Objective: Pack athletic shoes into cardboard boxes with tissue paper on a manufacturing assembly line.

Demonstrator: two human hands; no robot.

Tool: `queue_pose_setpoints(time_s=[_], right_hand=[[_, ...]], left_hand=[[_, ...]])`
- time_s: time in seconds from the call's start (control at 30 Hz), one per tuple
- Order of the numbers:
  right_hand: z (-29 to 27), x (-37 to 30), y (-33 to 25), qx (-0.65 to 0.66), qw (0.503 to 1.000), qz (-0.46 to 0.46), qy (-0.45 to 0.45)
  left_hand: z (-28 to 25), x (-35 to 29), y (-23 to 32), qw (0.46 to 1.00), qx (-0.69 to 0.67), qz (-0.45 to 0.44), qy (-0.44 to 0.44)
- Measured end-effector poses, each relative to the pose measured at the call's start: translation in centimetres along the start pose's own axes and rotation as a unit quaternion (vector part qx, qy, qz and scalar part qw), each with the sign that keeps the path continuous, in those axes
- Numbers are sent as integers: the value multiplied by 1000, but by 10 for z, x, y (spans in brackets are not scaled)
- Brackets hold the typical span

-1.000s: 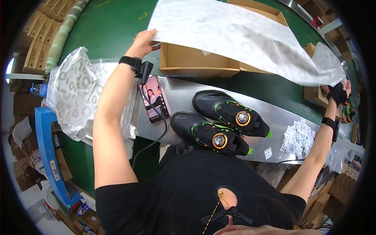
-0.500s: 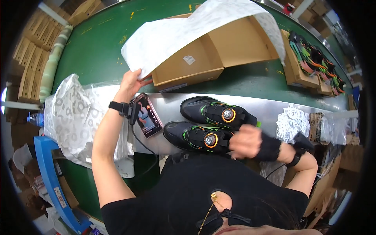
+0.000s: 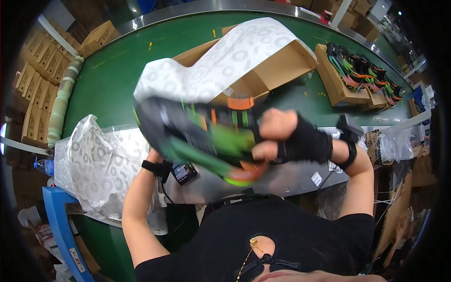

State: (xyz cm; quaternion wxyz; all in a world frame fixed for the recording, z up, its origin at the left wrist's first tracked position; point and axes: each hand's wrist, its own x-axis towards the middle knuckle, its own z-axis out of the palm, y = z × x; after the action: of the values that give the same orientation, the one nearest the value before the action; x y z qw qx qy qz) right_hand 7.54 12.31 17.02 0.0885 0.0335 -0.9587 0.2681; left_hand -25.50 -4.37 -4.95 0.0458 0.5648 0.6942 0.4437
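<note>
A black shoe (image 3: 206,127) with green and orange trim is raised above the metal table edge, smeared by motion. My right hand (image 3: 277,134), in a black fingerless wrist wrap, grips its heel end. Whether a second shoe is held behind it, I cannot tell. My left hand (image 3: 154,156) is mostly hidden behind the toe end, its fingers out of sight. Just beyond the shoe lies an open cardboard shoebox (image 3: 286,66), with a sheet of printed white tissue paper (image 3: 235,51) draped over it. A phone (image 3: 184,173) lies under the shoe, partly covered.
Crumpled tissue sheets (image 3: 96,164) lie at the left, beside a blue frame (image 3: 63,221). More shoes (image 3: 359,70) rest on cardboard boxes (image 3: 331,80) at the right. A small white packet (image 3: 316,177) is on the metal edge (image 3: 282,181). Stacked shoeboxes (image 3: 35,98) stand far left.
My right hand has lifted the shoe off the metal edge and up toward the box. My left hand has come away from the tissue corner and moved nearer. The tissue has sunk lower over the box.
</note>
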Motion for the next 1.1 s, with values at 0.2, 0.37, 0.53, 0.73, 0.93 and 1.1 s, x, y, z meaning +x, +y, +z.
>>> queue_pose_setpoints(time_s=[0.2, 0.37, 0.53, 0.73, 0.93, 1.1], right_hand=[[-18, 88, 74, 270, 925, 158, 215], [85, 120, 183, -136, 952, 112, 251], [126, 149, 169, 330, 902, 256, 112], [73, 126, 125, -116, 980, 129, -102], [37, 41, 179, -241, 962, 126, -19], [47, 20, 179, -281, 952, 62, 109]], left_hand=[[-16, 18, 63, 921, -170, -322, 138], [-29, 49, 79, 936, -218, -202, 187], [-3, 124, 137, 966, -231, -89, 80], [44, 161, 95, 991, -122, -22, -51], [63, 173, 50, 984, 149, -16, -99], [90, 171, 70, 930, 293, 96, -200]])
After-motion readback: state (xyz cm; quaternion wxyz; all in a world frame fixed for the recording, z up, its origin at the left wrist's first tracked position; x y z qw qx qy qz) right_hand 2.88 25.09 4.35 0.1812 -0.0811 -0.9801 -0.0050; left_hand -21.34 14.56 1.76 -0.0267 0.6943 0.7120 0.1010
